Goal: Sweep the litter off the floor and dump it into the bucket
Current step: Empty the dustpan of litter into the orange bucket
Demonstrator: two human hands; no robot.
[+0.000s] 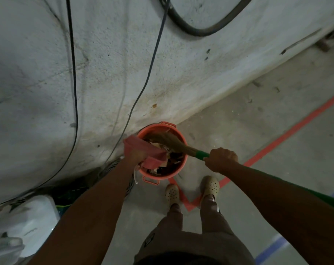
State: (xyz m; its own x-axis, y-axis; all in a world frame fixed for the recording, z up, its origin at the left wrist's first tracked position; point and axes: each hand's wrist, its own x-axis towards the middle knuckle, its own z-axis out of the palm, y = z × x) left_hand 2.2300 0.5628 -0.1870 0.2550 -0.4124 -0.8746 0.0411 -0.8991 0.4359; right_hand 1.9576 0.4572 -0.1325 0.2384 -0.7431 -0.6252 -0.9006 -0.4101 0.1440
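An orange bucket (pixel 183 161) stands on the floor against the wall, just ahead of my feet. Paper and wood litter (pixel 167 164) lies inside it. My left hand (pixel 137 154) grips a pink dustpan (pixel 143 148), tilted over the bucket's left rim. My right hand (pixel 220 159) grips the green handle of a straw broom (pixel 173 141). The broom's bristles reach over the dustpan and into the bucket's mouth.
A white rough wall (pixel 105 73) rises behind the bucket with thin cables (pixel 74 92) and a thick black hose (pixel 191 29) hanging on it. White containers (pixel 28 220) sit at lower left. Red tape lines (pixel 288 132) cross the grey floor, with small debris (pixel 258 87) along the wall base.
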